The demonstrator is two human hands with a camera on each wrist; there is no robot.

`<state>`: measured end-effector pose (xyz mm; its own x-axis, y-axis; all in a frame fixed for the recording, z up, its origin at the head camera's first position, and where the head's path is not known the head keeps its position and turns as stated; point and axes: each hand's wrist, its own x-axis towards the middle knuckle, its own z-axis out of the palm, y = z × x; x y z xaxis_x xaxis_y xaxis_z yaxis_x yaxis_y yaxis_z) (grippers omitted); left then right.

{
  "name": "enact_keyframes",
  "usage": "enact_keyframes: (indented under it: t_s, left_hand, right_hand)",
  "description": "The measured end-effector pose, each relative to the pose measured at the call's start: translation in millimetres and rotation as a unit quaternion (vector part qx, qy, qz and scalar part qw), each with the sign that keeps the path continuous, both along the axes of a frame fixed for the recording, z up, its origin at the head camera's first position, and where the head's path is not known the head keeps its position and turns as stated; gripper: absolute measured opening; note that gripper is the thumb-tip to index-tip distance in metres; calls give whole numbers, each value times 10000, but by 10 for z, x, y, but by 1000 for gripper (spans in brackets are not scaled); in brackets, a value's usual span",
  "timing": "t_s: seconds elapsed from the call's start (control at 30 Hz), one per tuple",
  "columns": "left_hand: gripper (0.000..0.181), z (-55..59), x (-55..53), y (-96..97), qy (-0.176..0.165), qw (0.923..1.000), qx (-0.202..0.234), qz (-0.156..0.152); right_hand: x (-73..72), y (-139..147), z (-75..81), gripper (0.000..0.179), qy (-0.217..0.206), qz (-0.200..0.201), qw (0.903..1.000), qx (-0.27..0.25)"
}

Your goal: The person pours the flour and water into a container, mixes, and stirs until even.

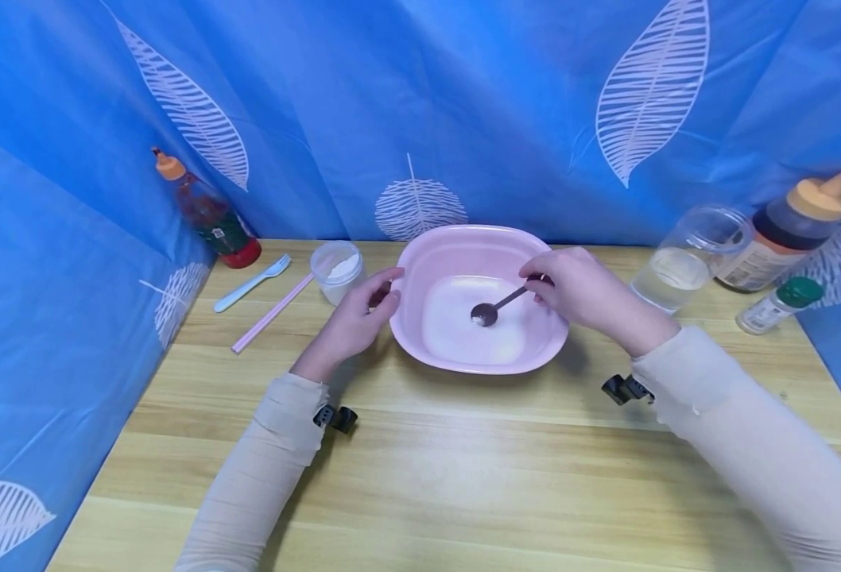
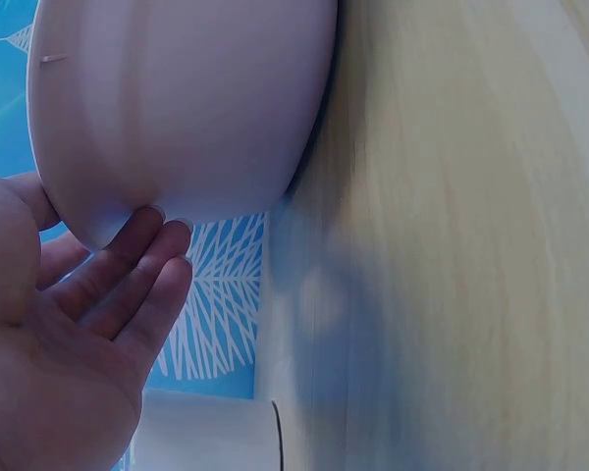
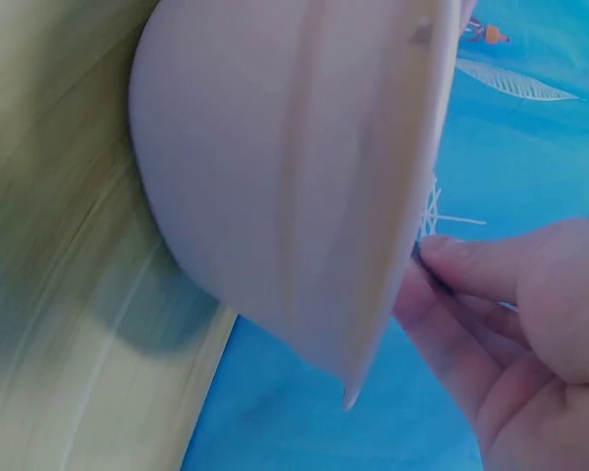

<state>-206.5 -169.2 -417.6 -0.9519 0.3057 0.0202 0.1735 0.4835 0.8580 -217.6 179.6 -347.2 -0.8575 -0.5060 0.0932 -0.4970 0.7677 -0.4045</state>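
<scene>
A pink plastic basin (image 1: 420,342) sits on the wooden table, its inner floor paler than its walls. My left hand (image 1: 354,322) holds the basin's left rim; in the left wrist view the fingers (image 2: 142,270) lie under the lip, with the thumb at its upper side. Over the basin's right side, my right hand (image 1: 581,290) pinches the handle of a dark brown spoon (image 1: 512,297). The spoon's bowl hangs inside the basin, with a little white powder at it. In the right wrist view the basin wall (image 3: 245,167) hides most of the spoon.
Left of the basin are a clear jar of white powder (image 1: 338,274), pink chopsticks (image 1: 273,314), a light blue fork (image 1: 252,284) and a red sauce bottle (image 1: 216,218). At right stand a cup of clear liquid (image 1: 671,278), a dark sauce bottle (image 1: 764,254) and a green-capped shaker (image 1: 767,311).
</scene>
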Motion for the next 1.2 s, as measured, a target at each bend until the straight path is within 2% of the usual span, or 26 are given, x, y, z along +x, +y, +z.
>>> enact_keyframes:
  t_s: [0.1,0.17,0.3,0.37,0.47,0.67,0.73,0.87,1.03,1.2]
  left_hand:
    - [51,1,3,1,5,10000,-6,-9]
    - [51,-2,3,2,8,10000,-4,-10]
    - [51,-10,3,-2,-6,10000,-36,8]
    - [51,-12,6,-3,-17,10000,-49,14]
    - [51,-17,9,-4,-7,10000,-54,1]
    - [51,-27,11,-1,49,10000,-40,-19]
    - [51,-28,9,-2,55,10000,-24,-14]
    - [51,-29,2,-3,68,10000,-12,-8]
    - [51,-19,2,1,82,10000,-39,-24]
    - [51,-20,-12,3,114,9999,-5,-14]
  right_hand:
    - [21,-15,1,23,-181,-171,9995,-183]
    - [35,-29,1,26,-510,-397,9975,-301]
    - [56,-63,-37,28,-1185,-813,9882,-533]
    - [67,-84,-82,27,-1372,-896,9840,-706]
    - [83,-116,-168,23,-1223,-732,9865,-801]
    - [84,-206,-288,13,-396,-118,9981,-454]
    - [73,-229,-302,13,-246,-110,9991,-331]
    - [36,-204,-285,16,-1,-364,9993,-39]
    - [28,-64,-157,19,-29,-542,9977,398]
    - [78,25,-16,13,-295,-126,9970,706]
